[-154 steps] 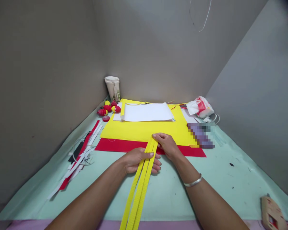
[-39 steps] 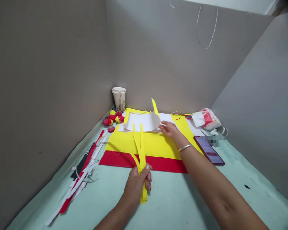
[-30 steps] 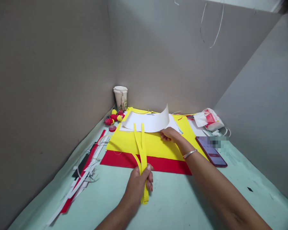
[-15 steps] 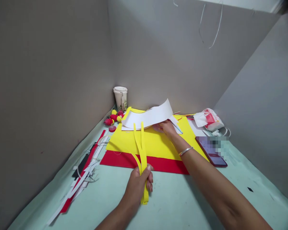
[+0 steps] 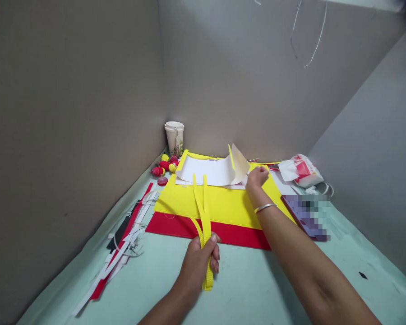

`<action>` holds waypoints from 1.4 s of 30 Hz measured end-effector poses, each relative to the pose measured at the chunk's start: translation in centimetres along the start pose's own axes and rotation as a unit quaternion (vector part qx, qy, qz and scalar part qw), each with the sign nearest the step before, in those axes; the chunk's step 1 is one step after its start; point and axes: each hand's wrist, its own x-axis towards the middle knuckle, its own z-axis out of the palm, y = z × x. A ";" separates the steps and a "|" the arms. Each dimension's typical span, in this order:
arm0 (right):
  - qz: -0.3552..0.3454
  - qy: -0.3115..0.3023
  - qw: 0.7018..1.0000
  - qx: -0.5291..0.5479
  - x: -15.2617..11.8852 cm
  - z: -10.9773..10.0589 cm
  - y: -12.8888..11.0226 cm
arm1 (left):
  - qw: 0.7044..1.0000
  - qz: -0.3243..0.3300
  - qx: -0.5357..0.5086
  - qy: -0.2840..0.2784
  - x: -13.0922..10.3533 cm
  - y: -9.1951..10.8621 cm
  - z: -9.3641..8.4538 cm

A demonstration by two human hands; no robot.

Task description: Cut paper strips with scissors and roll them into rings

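My left hand [image 5: 203, 259] is closed around a bundle of flat yellow strips [image 5: 205, 216]. Their ends fan out upward over stacked yellow sheets [image 5: 230, 205], and the ribbed lower ends stick out below my fist. A red sheet [image 5: 237, 234] shows along the near edge of the yellow ones. On the stack lies a curled white sheet [image 5: 209, 170] with yellow strips along its sides and its right edge bent up. Beside that edge my right hand [image 5: 258, 177] is closed, its fingertips turned away; what it holds, if anything, is hidden.
Paper offcuts and threads [image 5: 122, 246] lie at the left. At the back stand a lidded paper cup [image 5: 174, 137] and, before it, red and yellow thread spools [image 5: 164, 165]. A phone [image 5: 302, 219] and a tissue pack [image 5: 304, 170] lie to the right, below the walls.
My right hand has come out from under the white sheet and moved right, closing. The sheet's right end now bends up, showing its back and yellow strips. My left hand keeps its hold.
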 end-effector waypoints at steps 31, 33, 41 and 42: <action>-0.216 -0.302 0.856 -0.359 0.6 11.3 -2.4 | 1.000 -0.015 -0.026 -0.005 0.4 -1.6 -0.4; -0.226 -0.275 0.873 -0.333 0.3 10.8 -2.3 | 1.000 -0.015 -0.026 -0.008 0.4 -1.5 -0.4; -0.189 -0.192 0.938 -0.219 1.2 8.4 -2.9 | 1.000 -0.007 -0.014 -0.010 0.4 -1.4 -0.6; -0.180 -0.176 0.946 -0.203 1.6 7.8 -3.4 | 1.000 -0.007 -0.014 -0.008 0.4 -1.4 -0.6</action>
